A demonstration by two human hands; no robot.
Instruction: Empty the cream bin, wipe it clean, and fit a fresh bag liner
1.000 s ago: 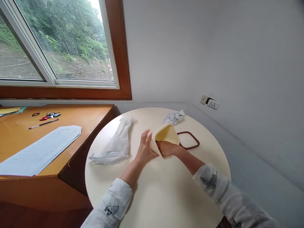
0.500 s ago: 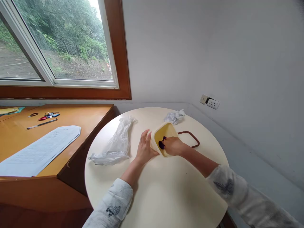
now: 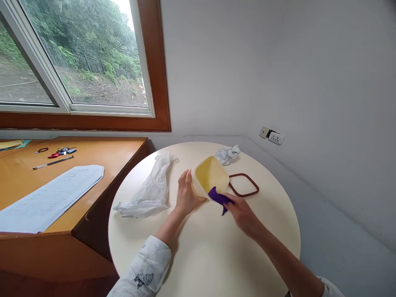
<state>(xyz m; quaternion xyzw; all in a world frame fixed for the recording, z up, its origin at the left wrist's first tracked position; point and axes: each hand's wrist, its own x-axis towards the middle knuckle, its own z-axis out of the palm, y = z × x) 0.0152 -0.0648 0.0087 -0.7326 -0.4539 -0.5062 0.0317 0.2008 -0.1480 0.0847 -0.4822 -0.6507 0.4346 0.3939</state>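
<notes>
A cream plastic container point(image 3: 210, 174) rests tilted on the round white table point(image 3: 204, 247), its opening facing me. My left hand point(image 3: 185, 194) grips its left side with fingers wrapped round the wall. My right hand point(image 3: 243, 212) is closed on a small purple piece point(image 3: 219, 197), held at the container's near rim. A brown rectangular ring point(image 3: 243, 185) lies flat just right of the container.
A crumpled clear plastic bag point(image 3: 151, 189) lies left of my left hand. A small knotted white bag point(image 3: 227, 154) sits at the table's far edge. A wooden desk point(image 3: 102, 156) on the left carries papers point(image 3: 49, 198), a pen and keys. A wall socket point(image 3: 274, 136) is at the right.
My right hand has come out of the container toward me, bringing the purple piece to the near rim. The container's opening now faces me more. My left hand has kept its grip.
</notes>
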